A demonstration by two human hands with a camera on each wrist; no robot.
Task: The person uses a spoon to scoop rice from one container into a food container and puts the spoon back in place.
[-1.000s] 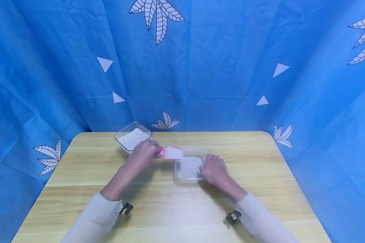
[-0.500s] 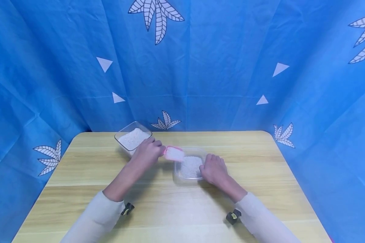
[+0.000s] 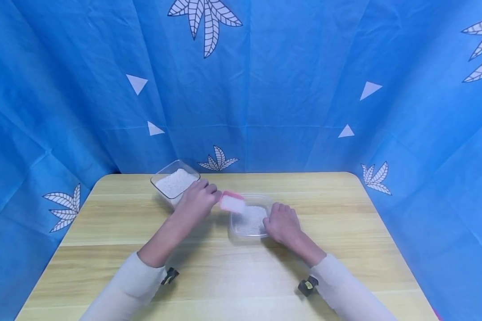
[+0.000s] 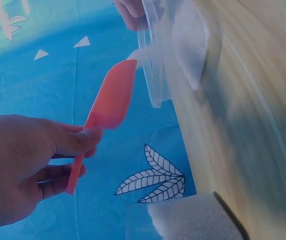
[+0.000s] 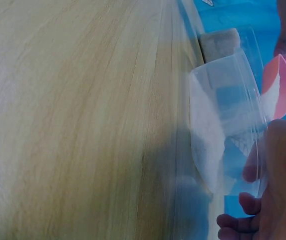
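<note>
My left hand (image 3: 195, 201) pinches the handle of a pink scoop (image 4: 112, 97) between thumb and fingers. The scoop is tilted over the left rim of a clear plastic container (image 5: 235, 75), and white grains stream off its tip into it. A bed of white grains (image 3: 250, 223) lies inside that container. At its right side my right hand (image 3: 283, 224) grips the rim, with the thumb inside the wall in the right wrist view.
A second clear tub (image 3: 157, 191), heaped with white grains, stands at the back left, just behind my left hand. The wooden table (image 3: 241, 276) meets a blue patterned curtain (image 3: 297, 89) at its back and sides.
My left hand has shifted slightly right with the scoop, which has tipped from nearly level so that grains pour out. The right hand and container have stayed put.
</note>
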